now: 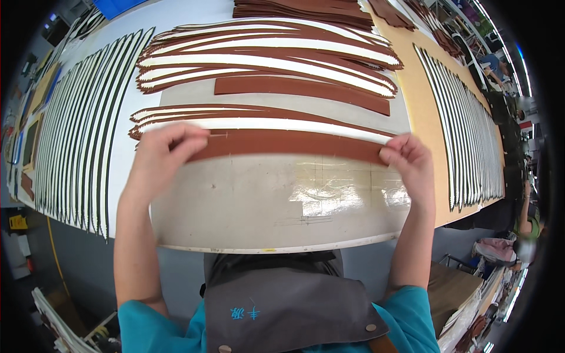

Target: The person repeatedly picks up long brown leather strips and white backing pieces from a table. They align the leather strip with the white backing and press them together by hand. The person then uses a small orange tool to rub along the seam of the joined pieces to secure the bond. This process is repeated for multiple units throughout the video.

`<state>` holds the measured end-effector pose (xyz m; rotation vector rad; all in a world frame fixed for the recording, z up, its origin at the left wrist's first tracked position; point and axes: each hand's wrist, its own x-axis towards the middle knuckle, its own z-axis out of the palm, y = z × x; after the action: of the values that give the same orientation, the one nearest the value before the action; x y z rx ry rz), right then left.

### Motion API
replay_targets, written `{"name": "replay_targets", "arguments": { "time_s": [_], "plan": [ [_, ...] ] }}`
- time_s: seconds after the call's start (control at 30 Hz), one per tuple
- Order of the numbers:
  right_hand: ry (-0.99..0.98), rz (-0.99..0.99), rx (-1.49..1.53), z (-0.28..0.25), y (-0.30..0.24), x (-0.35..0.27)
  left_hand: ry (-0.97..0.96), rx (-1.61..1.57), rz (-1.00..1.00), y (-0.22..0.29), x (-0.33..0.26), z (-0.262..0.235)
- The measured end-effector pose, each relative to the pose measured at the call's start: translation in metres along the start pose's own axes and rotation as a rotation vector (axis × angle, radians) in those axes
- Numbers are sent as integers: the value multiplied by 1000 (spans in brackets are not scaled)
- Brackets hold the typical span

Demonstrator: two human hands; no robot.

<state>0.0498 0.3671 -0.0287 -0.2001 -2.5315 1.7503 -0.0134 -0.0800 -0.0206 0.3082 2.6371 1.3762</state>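
Note:
A long brown leather-like strip (294, 145) stretches between my two hands over the near part of the table. My left hand (168, 150) is closed in a pinch on its left end. At the other end, my right hand (410, 162) pinches the strip between thumb and fingers. Just behind lies a small stack of brown strips with white middles (282, 124) and notched ends, partly covered by the held strip. Farther back rests a flat plain brown strip (294, 93). Beyond that is a larger pile of brown-and-white strips (271, 62).
A grey work board (194, 200) with clear tape and drawn lines covers the table's near middle. Rows of black-and-white strips lie at the left (88, 135) and right (465, 129). A brown stack (303, 12) and a blue bin (115, 7) stand at the far edge.

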Motion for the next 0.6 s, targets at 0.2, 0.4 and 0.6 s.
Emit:
{"name": "replay_targets", "arguments": {
  "time_s": [0.2, 0.4, 0.6],
  "plan": [
    [130, -34, -215, -21, 5, 92, 40, 267, 162, 18, 106, 18],
    [96, -148, -445, -20, -3, 49, -142, 383, 112, 39, 82, 41],
    [50, -239, -736, -7, 12, 14, -14, 490, 416, 10, 52, 56]
  ]
}}
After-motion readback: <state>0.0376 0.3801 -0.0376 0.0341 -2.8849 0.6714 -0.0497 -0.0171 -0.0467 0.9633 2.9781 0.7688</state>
